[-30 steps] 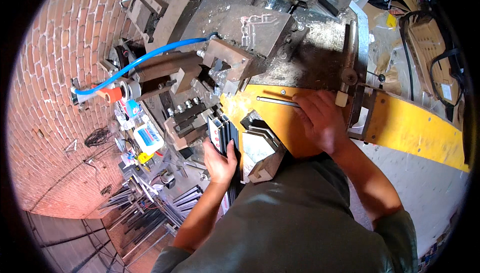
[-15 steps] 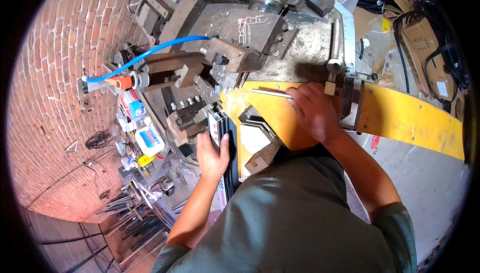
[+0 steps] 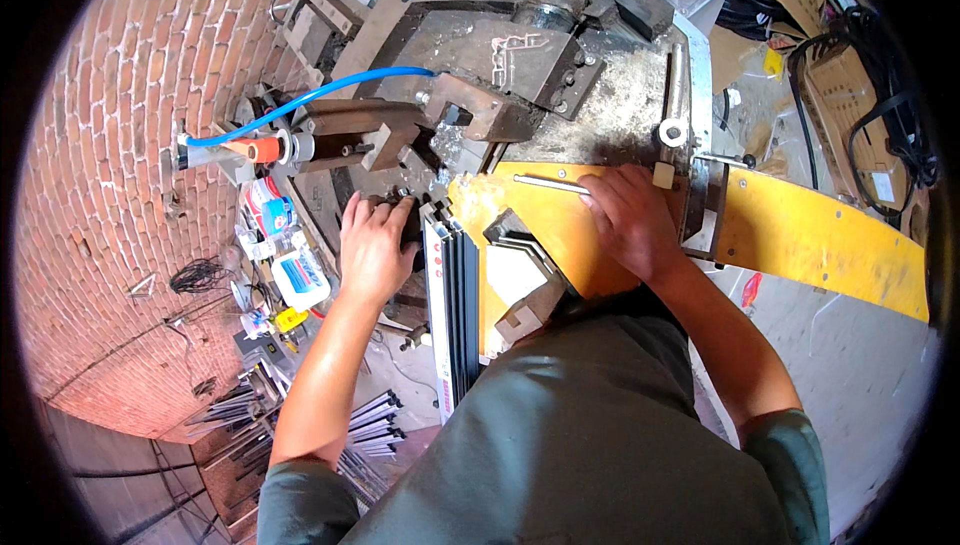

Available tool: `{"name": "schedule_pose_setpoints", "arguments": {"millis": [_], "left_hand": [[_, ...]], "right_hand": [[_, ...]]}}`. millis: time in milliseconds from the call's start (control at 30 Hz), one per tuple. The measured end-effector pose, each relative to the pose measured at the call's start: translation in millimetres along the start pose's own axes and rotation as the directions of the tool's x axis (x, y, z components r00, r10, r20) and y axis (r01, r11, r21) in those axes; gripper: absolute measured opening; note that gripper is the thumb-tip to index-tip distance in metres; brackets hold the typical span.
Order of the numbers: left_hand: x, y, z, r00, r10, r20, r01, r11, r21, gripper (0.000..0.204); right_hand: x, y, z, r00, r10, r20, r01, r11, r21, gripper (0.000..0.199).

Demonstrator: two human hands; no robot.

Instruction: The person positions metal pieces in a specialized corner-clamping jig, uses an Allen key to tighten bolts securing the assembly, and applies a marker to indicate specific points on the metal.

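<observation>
My left hand (image 3: 374,249) is over the dark metal clamp block with screws, left of a long aluminium profile (image 3: 460,315). Its fingers reach forward, somewhat apart, and appear to touch the block; nothing shows in its grip. The profile is black and white, with a stepped end, and stands beside the yellow plate (image 3: 560,245). Over that plate my right hand (image 3: 632,223) is closed on a slim silver rod (image 3: 548,184), which points left towards sawdust. A grey angled bracket (image 3: 530,310) sits between the profile and my body.
A blue air hose (image 3: 310,97) arches to a cylinder at the left. Worn machine blocks (image 3: 490,110) fill the back, with a bolted lever (image 3: 674,85) to the right. White bottles (image 3: 300,278) stand by the brick wall. Black cables (image 3: 890,115) lie on cardboard boxes at far right.
My left hand has let go of the profile and moved forward and left to the clamp block. My right hand keeps the rod in nearly the same place. A red light shows at the back.
</observation>
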State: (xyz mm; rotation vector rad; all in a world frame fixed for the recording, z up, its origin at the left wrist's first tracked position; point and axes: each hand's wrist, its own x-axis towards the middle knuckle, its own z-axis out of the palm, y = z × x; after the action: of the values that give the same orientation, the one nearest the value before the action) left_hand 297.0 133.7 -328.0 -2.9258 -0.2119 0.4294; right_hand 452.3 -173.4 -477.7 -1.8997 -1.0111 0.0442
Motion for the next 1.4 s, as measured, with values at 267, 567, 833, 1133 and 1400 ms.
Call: {"name": "schedule_pose_setpoints", "arguments": {"millis": [267, 567, 833, 1133, 1400], "left_hand": [[8.2, -18.7, 24.2, 0.997, 0.012, 0.078, -0.003, 0.993, -0.114, 0.054], [-1.5, -7.9, 18.0, 0.999, -0.037, 0.008, 0.037, 0.986, -0.165, 0.049], [-82.7, 39.8, 15.5, 0.893, -0.24, -0.382, 0.09, 0.924, -0.371, 0.042], [-139.4, 75.2, 63.8, 0.845, -0.437, -0.309, 0.197, 0.79, -0.58, 0.046], [-139.8, 92.2, 134.2, 0.811, -0.575, -0.103, 0.397, 0.672, -0.625, 0.054]], "right_hand": [[-5.8, 0.9, 0.9, 0.999, 0.027, 0.046, -0.026, 0.999, -0.023, 0.026], [-3.2, -0.6, -1.4, 0.998, 0.033, 0.053, -0.03, 0.998, -0.054, 0.027], [0.5, -4.6, 1.9, 1.0, 0.001, -0.006, -0.001, 1.0, -0.016, 0.025], [-0.9, -11.4, 4.5, 0.996, -0.076, 0.037, 0.08, 0.988, -0.134, 0.019], [4.5, -16.1, 4.7, 0.989, -0.134, 0.063, 0.145, 0.957, -0.252, 0.019]]}}
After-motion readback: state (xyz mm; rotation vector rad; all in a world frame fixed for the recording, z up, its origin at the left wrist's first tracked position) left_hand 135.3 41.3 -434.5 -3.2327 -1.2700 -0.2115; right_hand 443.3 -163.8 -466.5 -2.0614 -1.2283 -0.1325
